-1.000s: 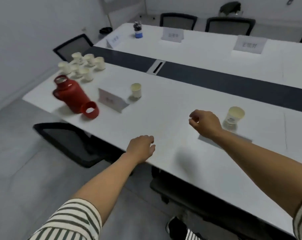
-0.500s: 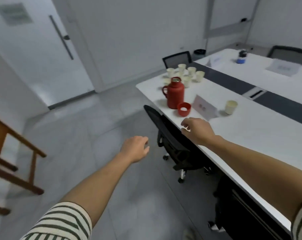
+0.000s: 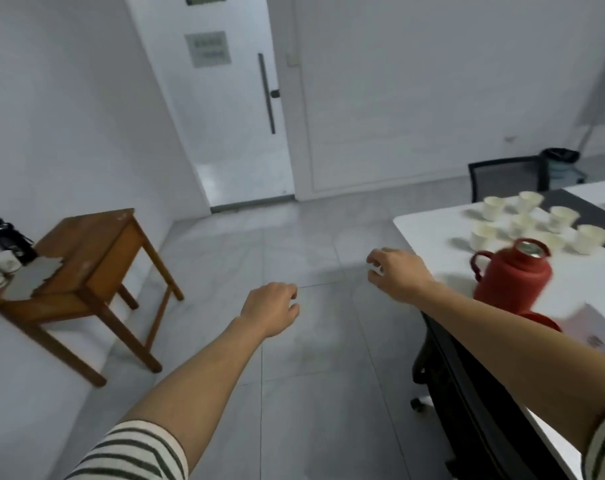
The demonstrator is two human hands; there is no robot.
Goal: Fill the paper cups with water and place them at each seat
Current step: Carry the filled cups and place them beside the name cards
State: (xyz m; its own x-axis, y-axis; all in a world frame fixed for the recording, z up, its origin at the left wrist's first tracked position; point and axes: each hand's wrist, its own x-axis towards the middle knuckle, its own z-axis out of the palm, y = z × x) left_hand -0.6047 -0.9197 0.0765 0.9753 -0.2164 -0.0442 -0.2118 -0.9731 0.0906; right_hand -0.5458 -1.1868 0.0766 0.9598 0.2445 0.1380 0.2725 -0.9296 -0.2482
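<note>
Paper cups [image 3: 522, 225] cluster on the white table [image 3: 429, 230], to the right of and beyond the right hand [image 3: 396, 273], behind the red thermos [image 3: 514, 275]. The right hand and the left hand [image 3: 269, 308] both hover over the floor, fingers loosely curled, grasping nothing.

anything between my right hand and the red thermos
Nothing visible does. Only bare white table lies between the right hand and the red thermos; the paper cups stand behind it.
</note>
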